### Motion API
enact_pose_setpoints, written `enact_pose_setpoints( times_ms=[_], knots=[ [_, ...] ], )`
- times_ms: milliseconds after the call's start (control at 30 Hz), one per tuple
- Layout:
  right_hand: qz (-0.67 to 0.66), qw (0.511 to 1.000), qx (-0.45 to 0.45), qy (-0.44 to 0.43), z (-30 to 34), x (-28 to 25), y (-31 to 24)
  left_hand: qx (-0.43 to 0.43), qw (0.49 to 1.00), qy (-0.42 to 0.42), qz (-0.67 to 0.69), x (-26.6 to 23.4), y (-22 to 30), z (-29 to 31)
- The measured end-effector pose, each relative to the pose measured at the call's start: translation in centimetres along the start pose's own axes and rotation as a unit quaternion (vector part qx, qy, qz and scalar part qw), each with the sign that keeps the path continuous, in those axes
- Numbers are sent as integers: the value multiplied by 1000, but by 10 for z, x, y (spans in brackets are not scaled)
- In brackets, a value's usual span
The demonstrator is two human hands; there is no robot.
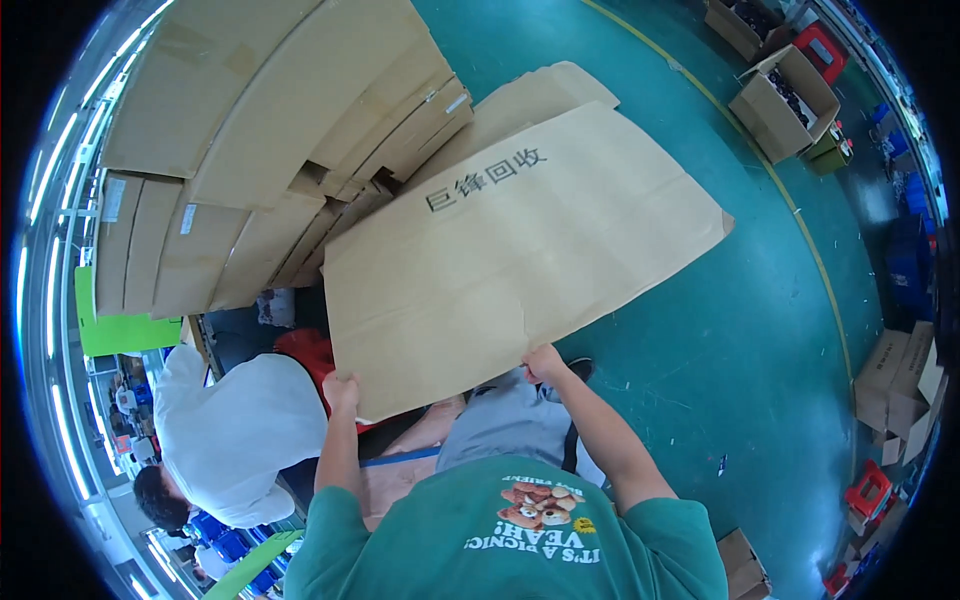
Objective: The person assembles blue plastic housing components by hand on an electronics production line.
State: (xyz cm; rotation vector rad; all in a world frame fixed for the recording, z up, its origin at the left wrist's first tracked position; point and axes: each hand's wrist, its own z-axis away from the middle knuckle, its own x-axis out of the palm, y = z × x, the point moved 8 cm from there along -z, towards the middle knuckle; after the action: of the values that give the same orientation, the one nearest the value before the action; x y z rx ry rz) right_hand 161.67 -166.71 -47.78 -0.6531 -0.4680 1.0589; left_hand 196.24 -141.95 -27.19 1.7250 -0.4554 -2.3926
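A large flat cardboard sheet, brown with dark printed characters near its far edge, stretches out in front of me. Its near left corner is gripped by my left hand, fingers closed round the edge. Farther right along the same near edge, my right hand is closed on it too. Beyond the sheet's far side lies another brown cardboard piece, partly covered by it. The sheet hides some of the floor and the foot of the box stack.
Tall stacked cardboard boxes stand at the left. Close by on the left, a person in a white shirt bends away. Open cartons and a red stool line the right, past a yellow floor line.
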Motion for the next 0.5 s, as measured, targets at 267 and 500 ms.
enact_pose_setpoints(
  times_ms=[267,500],
  knots=[
    [446,837,-317,-9,-10,73,-58,26,987,127,-98,-56,-38,30],
    [125,985,83,-80,19,68,-63,-17,979,-66,-193,29,-43,26]
  ],
)
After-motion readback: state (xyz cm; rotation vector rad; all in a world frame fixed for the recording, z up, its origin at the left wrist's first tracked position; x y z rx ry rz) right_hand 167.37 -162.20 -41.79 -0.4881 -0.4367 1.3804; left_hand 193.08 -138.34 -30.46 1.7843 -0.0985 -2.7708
